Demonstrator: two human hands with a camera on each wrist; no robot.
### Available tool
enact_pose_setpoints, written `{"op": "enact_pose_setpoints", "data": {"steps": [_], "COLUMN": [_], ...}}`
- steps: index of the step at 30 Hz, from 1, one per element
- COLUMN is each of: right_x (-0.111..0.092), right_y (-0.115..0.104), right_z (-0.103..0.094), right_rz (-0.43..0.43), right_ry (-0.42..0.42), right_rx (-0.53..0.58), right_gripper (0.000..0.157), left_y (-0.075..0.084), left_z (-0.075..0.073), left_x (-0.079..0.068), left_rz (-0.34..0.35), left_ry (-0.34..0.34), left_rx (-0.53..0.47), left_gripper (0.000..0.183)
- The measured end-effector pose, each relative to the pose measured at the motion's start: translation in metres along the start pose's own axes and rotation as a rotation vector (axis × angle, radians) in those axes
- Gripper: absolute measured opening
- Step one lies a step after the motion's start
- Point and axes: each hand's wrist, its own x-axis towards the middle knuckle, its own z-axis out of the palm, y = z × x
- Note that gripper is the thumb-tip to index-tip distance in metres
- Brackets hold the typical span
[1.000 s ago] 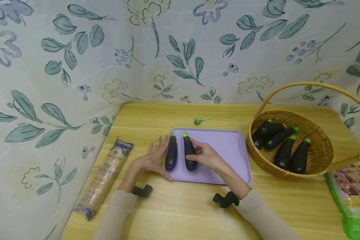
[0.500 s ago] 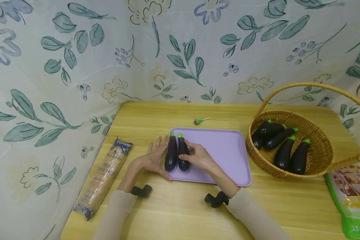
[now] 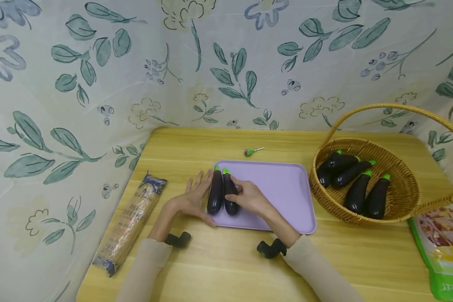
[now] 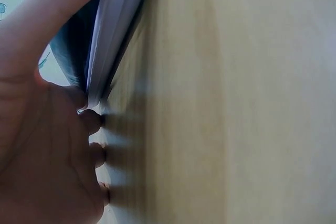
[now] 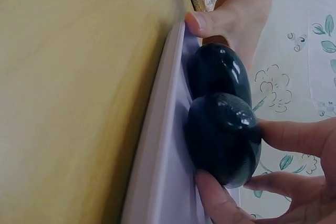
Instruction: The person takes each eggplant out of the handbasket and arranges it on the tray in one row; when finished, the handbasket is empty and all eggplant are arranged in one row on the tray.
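Observation:
Two dark eggplants with green stem ends lie side by side at the left of a lilac tray [image 3: 277,188]. My right hand [image 3: 252,198] grips the right eggplant [image 3: 230,191] between thumb and fingers; in the right wrist view this eggplant [image 5: 223,140] sits against the other one. The left eggplant [image 3: 215,193] lies along the tray's left side. My left hand [image 3: 190,204] is spread there, its thumb at the tray's near left corner and its straight fingers along the left edge. The left wrist view shows that hand [image 4: 47,129] against the tray's rim [image 4: 118,19].
To the right stands a wicker basket [image 3: 404,201] with a tall handle, holding several eggplants [image 3: 377,197]. A lollipop [image 3: 249,152] lies behind the tray. At left is a packet of noodles [image 3: 130,224]; at far right, a green-edged bag [image 3: 445,251]. Patterned cloth hangs behind.
My right hand has slid its eggplant left across the tray until it lies beside the other eggplant. Over the last half second it barely moves. My left hand stays in place.

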Motion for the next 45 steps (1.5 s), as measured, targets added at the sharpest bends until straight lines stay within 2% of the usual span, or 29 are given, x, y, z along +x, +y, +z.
{"op": "enact_pose_setpoints", "data": {"steps": [16,23,29,33,38,45], "right_x": [0.001,0.0,-0.003,-0.019,-0.049,-0.09], "right_y": [0.001,0.003,0.001,0.001,0.003,0.024], "right_z": [-0.004,-0.007,-0.016,-0.041,-0.09,-0.17], "right_rz": [-0.076,-0.083,-0.083,-0.105,-0.15,-0.07], "right_ry": [-0.006,-0.012,-0.047,-0.053,-0.011,0.115], "right_rx": [-0.145,-0.143,-0.141,-0.112,-0.106,-0.125], "right_gripper": [0.07,0.065,0.068,0.067,0.065,0.067], "left_y": [-0.001,0.0,0.0,0.001,0.001,0.001], "left_z": [0.002,0.001,0.001,0.001,0.002,0.003], "left_x": [0.001,0.001,0.001,0.001,0.0,0.0], "left_rz": [-0.005,-0.01,-0.006,0.004,0.012,0.013], "left_ry": [-0.006,-0.01,-0.005,-0.002,0.006,0.007], "left_rx": [0.005,0.012,0.011,0.011,-0.004,-0.008], "left_gripper": [0.16,0.16,0.16,0.16,0.162,0.162]}}
